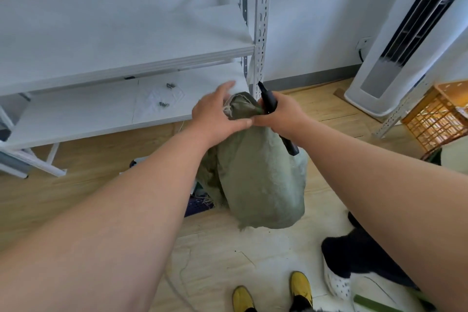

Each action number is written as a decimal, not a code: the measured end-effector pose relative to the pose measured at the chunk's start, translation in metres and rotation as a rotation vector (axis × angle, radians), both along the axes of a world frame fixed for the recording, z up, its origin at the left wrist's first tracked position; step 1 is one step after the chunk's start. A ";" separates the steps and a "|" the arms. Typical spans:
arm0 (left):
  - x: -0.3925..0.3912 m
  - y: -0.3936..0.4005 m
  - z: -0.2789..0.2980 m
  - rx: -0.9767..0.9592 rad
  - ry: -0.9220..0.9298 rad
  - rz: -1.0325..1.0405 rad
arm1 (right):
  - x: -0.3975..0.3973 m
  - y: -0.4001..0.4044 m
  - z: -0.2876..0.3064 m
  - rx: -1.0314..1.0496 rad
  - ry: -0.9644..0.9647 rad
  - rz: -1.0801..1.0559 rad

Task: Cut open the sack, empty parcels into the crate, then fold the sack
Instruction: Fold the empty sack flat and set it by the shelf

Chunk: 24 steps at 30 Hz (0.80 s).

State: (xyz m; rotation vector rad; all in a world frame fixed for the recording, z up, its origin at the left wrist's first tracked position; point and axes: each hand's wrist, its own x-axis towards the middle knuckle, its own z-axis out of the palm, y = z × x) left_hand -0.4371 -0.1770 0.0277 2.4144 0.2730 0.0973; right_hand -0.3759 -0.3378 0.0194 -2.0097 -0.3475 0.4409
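A full green woven sack (260, 180) stands upright on the wooden floor in front of me, its gathered neck (241, 106) at the top. My left hand (215, 114) clasps the left side of that neck, fingers partly spread over it. My right hand (283, 114) grips a black cutter (269, 106) against the right side of the neck, blade end pointing up and away. A dark purple crate (196, 206) peeks out low behind the sack's left side, mostly hidden.
A white metal shelf rack (126, 58) stands behind the sack, its upright post (262, 20) just beyond my hands. A white standing air conditioner (395, 58) and an orange crate (438, 114) are at right. My yellow shoes (271, 294) and a black-and-white bundle (354, 261) lie near.
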 end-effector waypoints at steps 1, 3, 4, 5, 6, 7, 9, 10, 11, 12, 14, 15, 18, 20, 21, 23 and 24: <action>0.001 -0.001 0.001 -0.019 0.001 0.014 | -0.001 0.000 0.000 0.006 0.007 0.021; 0.001 -0.001 0.004 -0.081 -0.061 0.099 | -0.002 -0.004 -0.001 -0.013 0.047 0.062; 0.000 0.000 0.007 -0.119 -0.104 0.150 | -0.002 -0.008 -0.002 -0.052 0.069 0.090; -0.001 0.002 0.009 -0.149 -0.133 0.212 | -0.001 -0.012 -0.003 -0.113 0.087 0.119; -0.003 0.004 0.012 -0.161 -0.153 0.280 | 0.000 -0.018 -0.006 -0.188 0.098 0.148; -0.005 0.006 0.013 -0.177 -0.174 0.361 | 0.001 -0.023 -0.009 -0.262 0.107 0.169; -0.007 0.012 0.014 -0.262 -0.233 0.571 | 0.005 -0.034 -0.014 -0.391 0.145 0.211; -0.008 0.016 0.014 -0.312 -0.262 0.670 | 0.007 -0.038 -0.017 -0.439 0.165 0.232; -0.008 0.021 0.012 -0.320 -0.282 0.740 | 0.009 -0.042 -0.020 -0.461 0.180 0.246; -0.008 0.025 0.011 -0.269 -0.287 0.771 | 0.010 -0.044 -0.023 -0.449 0.185 0.246; -0.006 0.030 0.008 -0.144 -0.283 0.775 | 0.013 -0.044 -0.026 -0.376 0.167 0.203; -0.005 0.032 0.008 -0.120 -0.294 0.776 | 0.014 -0.042 -0.028 -0.351 0.131 0.184; 0.006 0.035 0.013 -0.135 -0.339 0.775 | 0.019 -0.037 -0.027 -0.474 0.073 0.285; 0.015 0.037 0.019 -0.122 -0.345 0.754 | 0.025 -0.033 -0.029 -0.589 0.128 0.340; 0.019 0.038 0.022 -0.106 -0.341 0.733 | 0.027 -0.032 -0.029 -0.626 0.125 0.307; 0.030 0.041 0.025 -0.058 -0.345 0.692 | 0.035 -0.034 -0.029 -0.631 -0.002 0.077; 0.036 0.041 0.027 -0.026 -0.341 0.675 | 0.039 -0.037 -0.029 -0.623 -0.080 -0.066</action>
